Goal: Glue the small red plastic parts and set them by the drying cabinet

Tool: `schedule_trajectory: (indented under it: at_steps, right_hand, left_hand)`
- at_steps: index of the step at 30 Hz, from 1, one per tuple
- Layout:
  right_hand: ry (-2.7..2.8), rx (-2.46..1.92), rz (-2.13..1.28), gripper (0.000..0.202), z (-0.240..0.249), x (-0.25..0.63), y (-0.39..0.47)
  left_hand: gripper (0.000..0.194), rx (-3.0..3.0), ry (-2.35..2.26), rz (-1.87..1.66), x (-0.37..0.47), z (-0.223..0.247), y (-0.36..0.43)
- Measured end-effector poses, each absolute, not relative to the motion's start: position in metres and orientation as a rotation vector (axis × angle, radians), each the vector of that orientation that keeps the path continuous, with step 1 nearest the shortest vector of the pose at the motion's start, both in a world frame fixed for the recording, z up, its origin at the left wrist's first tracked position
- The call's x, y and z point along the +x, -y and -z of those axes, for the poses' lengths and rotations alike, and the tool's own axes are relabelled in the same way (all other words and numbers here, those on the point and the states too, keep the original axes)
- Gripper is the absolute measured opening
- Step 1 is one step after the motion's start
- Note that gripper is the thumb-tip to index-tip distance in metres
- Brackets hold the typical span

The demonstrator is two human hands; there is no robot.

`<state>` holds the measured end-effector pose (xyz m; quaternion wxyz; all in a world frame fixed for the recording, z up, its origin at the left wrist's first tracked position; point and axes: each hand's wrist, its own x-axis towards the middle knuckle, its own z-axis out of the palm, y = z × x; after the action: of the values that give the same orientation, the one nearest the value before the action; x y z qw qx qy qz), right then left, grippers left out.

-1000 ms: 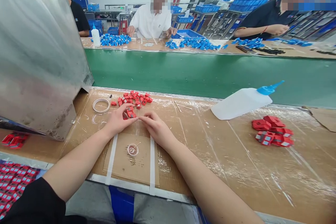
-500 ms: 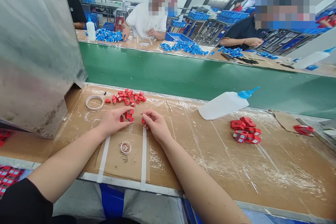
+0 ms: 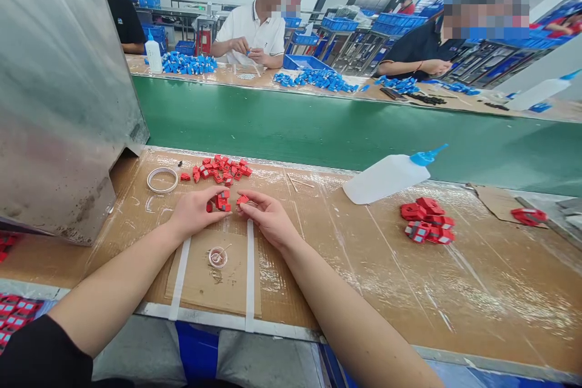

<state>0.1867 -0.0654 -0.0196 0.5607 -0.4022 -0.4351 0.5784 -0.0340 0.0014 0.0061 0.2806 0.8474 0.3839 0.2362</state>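
Observation:
My left hand (image 3: 195,211) grips a red plastic toy-like part (image 3: 222,200) with grey patches between thumb and fingers, just above the bench. Close by on its right, my right hand (image 3: 264,216) pinches a smaller red piece (image 3: 242,199) at its fingertips; a narrow gap separates the two. Below my hands lies a cardboard sheet (image 3: 195,285) with white tape strips, bearing a small clear cup (image 3: 217,257) with a thin stick in it. Behind my hands is a pile of small red pieces (image 3: 220,168).
A tape roll (image 3: 149,180) lies left of the pile, beside a metal housing (image 3: 59,103). To the right are two thin sticks (image 3: 297,183), a white squeeze bottle (image 3: 386,180) and a cluster of red parts (image 3: 427,221). Co-workers sit beyond the green divider (image 3: 273,121).
My right hand has moved slightly left, bringing its small red piece nearer the part in my left hand and into clearer sight. The co-worker in white has raised a hand from the bench.

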Motion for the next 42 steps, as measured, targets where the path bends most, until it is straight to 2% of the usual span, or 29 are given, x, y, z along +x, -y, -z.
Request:
schedule_trajectory:
  at_steps: [6, 12, 21, 26, 29, 33, 38, 42]
  right_hand:
    - [1.13, -1.067, -1.237, 0.04, 0.023, 0.178, 0.065]
    - [1.267, -1.178, -1.135, 0.047, 0.026, 0.175, 0.066]
    - [1.538, -1.215, -0.824, 0.041, 0.024, 0.175, 0.068]
    - [1.676, -1.21, -0.638, 0.038, 0.022, 0.178, 0.067]
    - [1.591, -1.242, -0.714, 0.035, 0.023, 0.179, 0.066]
    - [1.625, -1.194, -0.856, 0.054, 0.02, 0.178, 0.067]
    - [1.628, -1.038, -1.03, 0.041, 0.006, 0.172, 0.073]
    - [1.588, -1.014, -1.082, 0.043, 0.006, 0.171, 0.074]
  left_hand:
    - [0.052, 2.458, -1.011, -0.592, -0.033, -0.004, 0.001]
    - [0.047, 2.571, -1.053, -0.619, -0.03, -0.001, 0.002]
    - [0.048, 2.887, -0.958, -0.622, -0.032, 0.005, -0.002]
    - [0.048, 3.016, -0.746, -0.663, -0.034, 0.001, -0.006]
    - [0.049, 2.985, -0.706, -0.685, -0.034, 0.0, -0.008]
    - [0.048, 2.924, -0.656, -0.653, -0.034, 0.0, -0.01]
    - [0.047, 2.831, -0.593, -0.604, -0.035, -0.002, -0.008]
    - [0.047, 2.769, -0.589, -0.546, -0.034, -0.003, -0.006]
